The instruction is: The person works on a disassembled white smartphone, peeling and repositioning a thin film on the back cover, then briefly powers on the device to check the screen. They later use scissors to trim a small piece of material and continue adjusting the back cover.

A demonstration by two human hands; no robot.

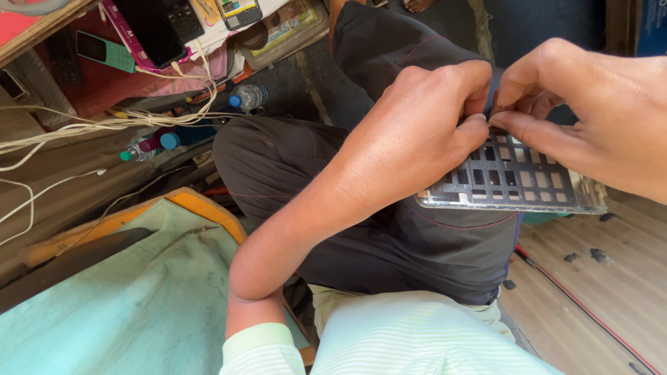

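A thin metal keypad frame point(517, 182) (perforated, probably light, stiff yet bendable) is held above the dark-trousered knee point(417, 243). Its far edge is pinched by the left hand point(417, 132) and right hand point(590, 118); the rims look safest for gripping.

The perforated metal plate point(517, 182) lies over the person's knee, the left hand point(424, 132) at its left end and the right hand point(597, 118) at its right. Two bottles point(246, 97) lie on the floor to the left (beside a tangle of cords point(104, 125)), a cloth point(139, 298) nearer.
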